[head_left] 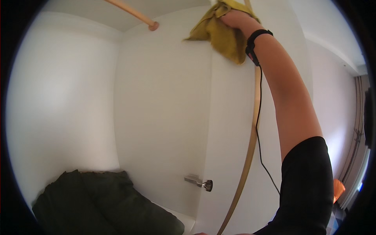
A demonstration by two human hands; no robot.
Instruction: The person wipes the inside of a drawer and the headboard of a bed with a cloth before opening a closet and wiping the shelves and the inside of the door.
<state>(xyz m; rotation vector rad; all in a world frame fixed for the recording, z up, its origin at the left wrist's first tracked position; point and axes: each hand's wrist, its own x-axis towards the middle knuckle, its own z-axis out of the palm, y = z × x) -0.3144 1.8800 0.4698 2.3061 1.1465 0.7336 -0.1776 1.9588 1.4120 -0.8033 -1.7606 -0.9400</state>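
My right hand is raised high at the top of the view, closed on a mustard-yellow cloth. The cloth hangs in loose folds below and beside the hand, over the upper part of the white cabinet door near its wood-coloured edge. My fingers are mostly hidden by the cloth. Round my right wrist is a black band with a thin black cable running down from it. Of my left hand, at most a sliver of skin shows at the lower edge; its fingers cannot be seen.
A metal hinge joins the door to the cabinet's white side wall. A wooden hanging rod crosses the top. Dark green folded fabric lies at the lower left. Beyond the door are a curtain and an orange object.
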